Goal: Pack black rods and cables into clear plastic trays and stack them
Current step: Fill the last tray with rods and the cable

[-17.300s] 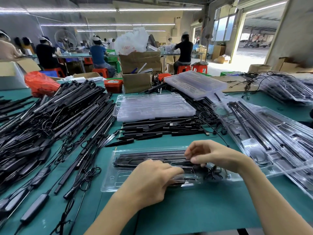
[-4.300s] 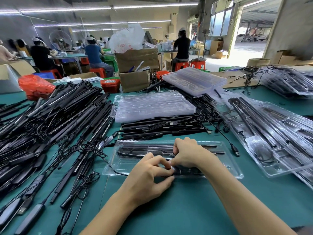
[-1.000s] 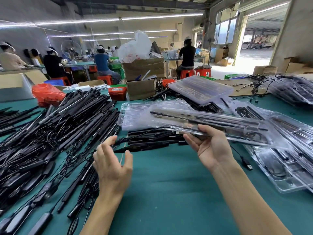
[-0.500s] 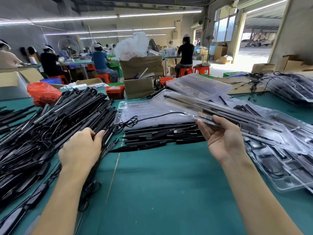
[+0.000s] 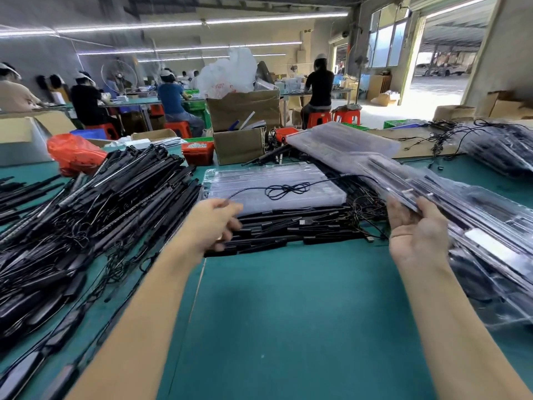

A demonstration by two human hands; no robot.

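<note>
Head view: right hand (image 5: 418, 235), palm up, fingers curled under the near edge of a filled tray (image 5: 450, 203) held tilted above stacked trays (image 5: 490, 284); thin, flexible plastic, best supported mid-edge. Left hand (image 5: 212, 223), blurred, pinches a limp cable (image 5: 285, 189) trailing over empty trays (image 5: 259, 180).

There is a single view, from a wide-angle camera worn on the person's head. It looks forward and down along both forearms, across the green bench (image 5: 288, 313) that fills the lower half. The left hand (image 5: 210, 223) and right hand (image 5: 415, 235) sit near the lens at mid-height, blurred. Beyond them the view runs over the far edge of the bench to cardboard boxes (image 5: 242, 111), seated workers (image 5: 173, 102) at other benches, and an open doorway (image 5: 444, 70) at upper right. Straight lines bow towards the edges.
</note>
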